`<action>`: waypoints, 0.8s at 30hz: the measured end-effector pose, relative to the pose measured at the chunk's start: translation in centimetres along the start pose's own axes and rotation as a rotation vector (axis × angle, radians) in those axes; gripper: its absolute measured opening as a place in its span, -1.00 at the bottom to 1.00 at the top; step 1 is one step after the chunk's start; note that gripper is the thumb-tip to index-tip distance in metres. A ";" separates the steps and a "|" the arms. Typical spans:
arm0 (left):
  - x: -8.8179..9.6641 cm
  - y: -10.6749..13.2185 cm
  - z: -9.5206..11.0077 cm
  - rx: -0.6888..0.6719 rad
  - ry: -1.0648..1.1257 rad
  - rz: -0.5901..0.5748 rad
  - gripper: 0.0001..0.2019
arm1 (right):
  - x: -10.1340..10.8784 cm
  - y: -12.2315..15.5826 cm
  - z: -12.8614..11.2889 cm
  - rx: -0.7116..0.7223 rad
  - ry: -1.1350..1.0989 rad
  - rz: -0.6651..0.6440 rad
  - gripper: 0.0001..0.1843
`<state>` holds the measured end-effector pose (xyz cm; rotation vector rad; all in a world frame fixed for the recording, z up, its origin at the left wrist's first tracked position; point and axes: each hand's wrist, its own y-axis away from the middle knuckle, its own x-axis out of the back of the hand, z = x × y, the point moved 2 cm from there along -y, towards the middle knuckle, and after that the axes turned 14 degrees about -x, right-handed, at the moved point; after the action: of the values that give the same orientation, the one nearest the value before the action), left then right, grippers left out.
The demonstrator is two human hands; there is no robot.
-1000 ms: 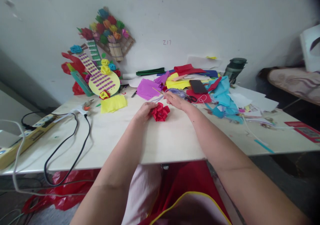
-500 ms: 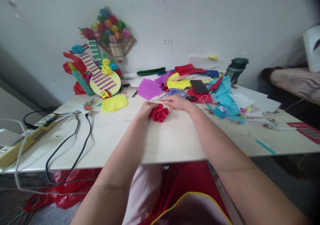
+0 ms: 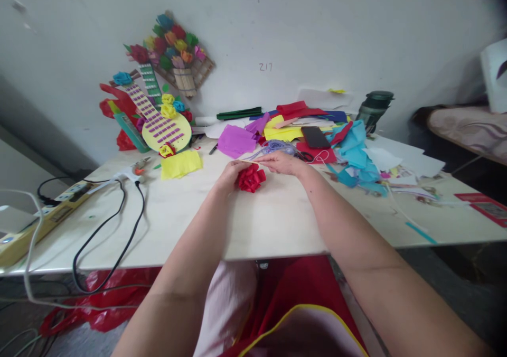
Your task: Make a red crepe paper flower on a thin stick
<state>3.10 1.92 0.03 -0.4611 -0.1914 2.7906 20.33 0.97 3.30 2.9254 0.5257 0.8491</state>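
A red paper flower (image 3: 251, 179) hangs just above the table, its petals turned toward me. Its back edge is in the closed fingers of my left hand (image 3: 230, 176). From that hand a thin pale stick (image 3: 250, 161) runs right, behind the flower, to the fingertips of my right hand (image 3: 281, 163). Those fingertips are pinched together on the stick's end. How the stick joins the flower is hidden.
A coil of lilac cord (image 3: 277, 147), purple paper (image 3: 236, 141) and a phone (image 3: 316, 137) lie beyond my hands. Yellow paper (image 3: 181, 165), a glue gun (image 3: 132, 173) and a power strip (image 3: 47, 217) are on the left. Blue crepe paper (image 3: 354, 151) lies right, before a dark bottle (image 3: 374, 109).
The flower has shifted slightly left and turned a little in my left hand. Both hands stay in nearly the same place.
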 end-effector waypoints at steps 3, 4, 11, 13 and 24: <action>0.2 -0.4 -0.3 0.094 0.090 0.022 -0.89 | 0.0 0.0 0.1 0.005 -0.017 0.003 -0.55; 0.3 -0.6 -0.3 0.100 0.107 0.020 -0.89 | -0.1 -0.1 0.1 0.003 -0.026 0.002 -0.55; 0.2 -0.7 -0.4 0.128 0.171 0.008 -0.84 | -0.2 -0.8 0.7 -0.042 -0.127 -0.003 -0.55; -0.1 -0.4 -0.3 0.127 0.196 0.017 -0.87 | -0.3 -0.8 0.8 -0.046 -0.128 -0.008 -0.53; -0.8 0.7 0.6 0.105 0.193 -0.008 -0.89 | -0.3 -0.6 0.4 0.148 0.090 0.121 -0.62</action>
<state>3.45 0.96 0.75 -0.6968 -0.0034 2.7104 20.15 1.48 2.70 3.0926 0.4377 1.0011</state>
